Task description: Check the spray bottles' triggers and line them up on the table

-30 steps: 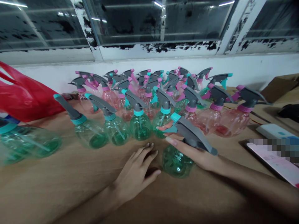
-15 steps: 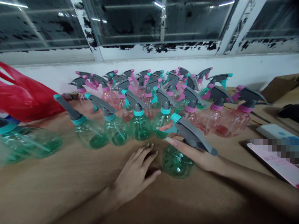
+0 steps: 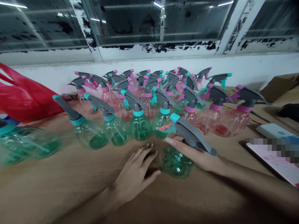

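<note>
Head view puts a round, translucent green plastic spray bottle (image 3: pixel 177 163) on or just above the wood-coloured worktop (image 3: pixel 81 183), right of centre; whether its base bears weight cannot be told. Its long grey plastic spray head (image 3: pixel 190 133) carries a teal nozzle (image 3: pixel 174 117) that faces away and leftward. The right hand (image 3: pixel 197 152) has its grip closed round the neck, thumb across the near side, a fingertip beside the teal trigger (image 3: pixel 171 129). For a steady hold, pressing on the neck seems safer than squeezing the thin body, with no force on the trigger. The left hand (image 3: pixel 137 171) lies palm down just beside the bottle, its grip empty and loosely spread; it looks well placed to brace the body. Similar green bottles (image 3: pixel 140 127) stand close behind, so small, upright movements would avoid knocks. Pink bottles (image 3: pixel 234 121) stand farther right, a red plastic bag (image 3: pixel 30 99) far left.
</note>
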Available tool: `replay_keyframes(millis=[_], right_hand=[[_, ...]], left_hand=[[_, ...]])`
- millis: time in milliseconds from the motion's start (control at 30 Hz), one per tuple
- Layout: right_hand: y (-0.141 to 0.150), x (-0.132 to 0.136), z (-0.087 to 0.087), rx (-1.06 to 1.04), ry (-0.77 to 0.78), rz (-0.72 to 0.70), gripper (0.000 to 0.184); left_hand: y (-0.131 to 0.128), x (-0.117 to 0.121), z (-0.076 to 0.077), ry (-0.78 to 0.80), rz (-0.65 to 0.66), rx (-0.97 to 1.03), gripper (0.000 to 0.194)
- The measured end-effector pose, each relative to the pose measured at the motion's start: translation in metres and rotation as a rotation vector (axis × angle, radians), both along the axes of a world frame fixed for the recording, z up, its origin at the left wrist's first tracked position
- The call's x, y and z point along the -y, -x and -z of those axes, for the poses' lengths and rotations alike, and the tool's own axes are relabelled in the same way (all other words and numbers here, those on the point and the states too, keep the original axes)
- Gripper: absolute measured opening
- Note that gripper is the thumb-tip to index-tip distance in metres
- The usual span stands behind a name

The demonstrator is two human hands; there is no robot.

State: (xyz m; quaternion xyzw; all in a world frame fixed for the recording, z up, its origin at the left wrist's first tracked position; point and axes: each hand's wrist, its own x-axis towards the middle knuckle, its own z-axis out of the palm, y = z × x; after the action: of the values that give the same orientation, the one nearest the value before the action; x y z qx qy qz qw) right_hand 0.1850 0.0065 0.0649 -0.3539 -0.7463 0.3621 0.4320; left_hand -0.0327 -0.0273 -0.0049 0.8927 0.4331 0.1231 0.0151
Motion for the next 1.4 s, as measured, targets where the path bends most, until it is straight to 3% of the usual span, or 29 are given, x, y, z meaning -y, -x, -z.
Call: replay_keyframes(millis=[800,1033,1200,1400], right_hand=[[0.0011,0.0005,-0.0015,-0.020,-0.012,-0.015,0.026],[0.0010,0.0018,-0.0052,0.069,0.037,0.032,0.026],[0.0007,0.0031,-0.0044,0.046,-0.035,0.125,0.022],[0.0026,0.0070,-0.0060,0.026,-0.013,0.004,0.021]], left_hand=[[-0.0007,-0.0010,-0.0005,0.009,-0.002,0.025,0.049],[-0.0001,0.0003,0.0011,0.015,0.002,0.010,0.051],[-0.0002,-0.0001,0.0017,-0.002,0.006,0.003,0.049],[0.0004,0.0003,0.0036,-0.018,0.004,0.002,0.051]])
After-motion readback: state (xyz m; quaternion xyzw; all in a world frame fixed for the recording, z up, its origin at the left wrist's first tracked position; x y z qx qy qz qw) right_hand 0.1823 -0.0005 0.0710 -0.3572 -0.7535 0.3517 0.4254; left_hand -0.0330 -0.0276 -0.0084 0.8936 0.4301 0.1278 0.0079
